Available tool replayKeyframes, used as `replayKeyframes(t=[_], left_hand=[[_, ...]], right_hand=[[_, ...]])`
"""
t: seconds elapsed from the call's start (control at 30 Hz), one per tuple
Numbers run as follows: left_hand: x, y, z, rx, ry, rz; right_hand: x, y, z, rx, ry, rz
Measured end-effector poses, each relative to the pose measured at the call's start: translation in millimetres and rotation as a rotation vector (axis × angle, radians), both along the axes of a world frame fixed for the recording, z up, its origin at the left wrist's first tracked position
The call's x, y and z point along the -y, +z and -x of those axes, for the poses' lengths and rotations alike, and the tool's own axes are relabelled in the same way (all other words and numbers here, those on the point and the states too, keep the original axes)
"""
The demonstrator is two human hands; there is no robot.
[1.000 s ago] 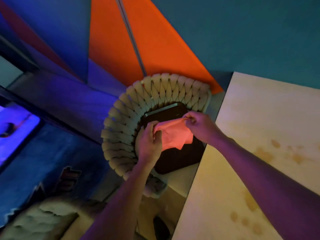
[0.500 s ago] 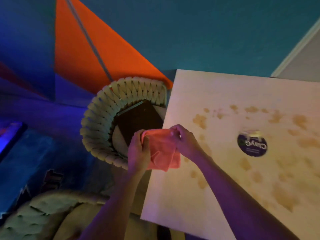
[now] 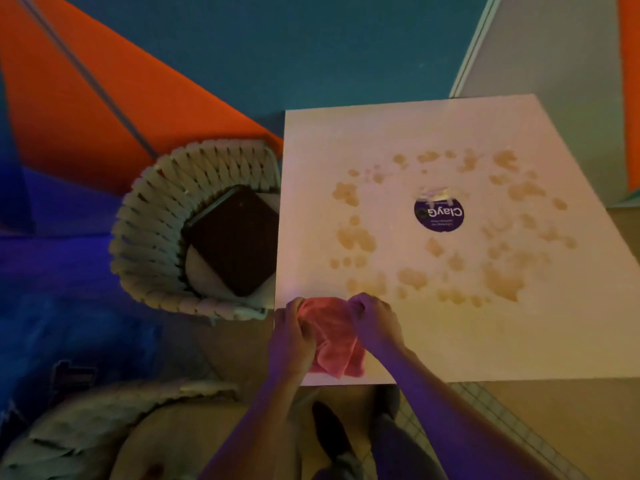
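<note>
A pink cloth hangs bunched between both hands over the near left corner of a square pale table. My left hand grips the cloth's left side and my right hand pinches its right side. The tabletop carries several brownish stains in a rough ring around a round purple sticker.
A woven rope chair stands left of the table with a dark square tray on its seat cushion. A second woven chair is at the bottom left. My legs and a dark shoe are below the table edge.
The cloth and both hands have come from above the chair's tray to the table's near left corner. The view has swung right, and the whole stained tabletop is in sight.
</note>
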State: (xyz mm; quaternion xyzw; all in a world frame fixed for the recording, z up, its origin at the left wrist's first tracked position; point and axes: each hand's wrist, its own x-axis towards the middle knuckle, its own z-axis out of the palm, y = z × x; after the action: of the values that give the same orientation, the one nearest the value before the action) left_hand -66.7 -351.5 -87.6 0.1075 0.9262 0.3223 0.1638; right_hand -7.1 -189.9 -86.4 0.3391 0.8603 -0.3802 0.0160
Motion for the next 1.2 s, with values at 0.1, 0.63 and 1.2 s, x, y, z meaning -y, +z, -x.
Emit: replayKeyframes(t=[0.1, 0.63, 1.2], left_hand=[[-5.8, -7.0, -8.2, -0.167, -0.085, 0.136], [-51.1, -58.9, -11.0, -0.328, -0.442, 0.580], [-241.0, -82.9, 149.0, -0.426, -0.179, 0.481]], right_hand=[[-5.3, -5.0, -3.8, -0.029, 0.009, -0.071], [-136.7, -66.6, -79.2, -0.016, 0.083, -0.557], [-144.5, -79.2, -76.6, -0.095, 0.058, -0.590]])
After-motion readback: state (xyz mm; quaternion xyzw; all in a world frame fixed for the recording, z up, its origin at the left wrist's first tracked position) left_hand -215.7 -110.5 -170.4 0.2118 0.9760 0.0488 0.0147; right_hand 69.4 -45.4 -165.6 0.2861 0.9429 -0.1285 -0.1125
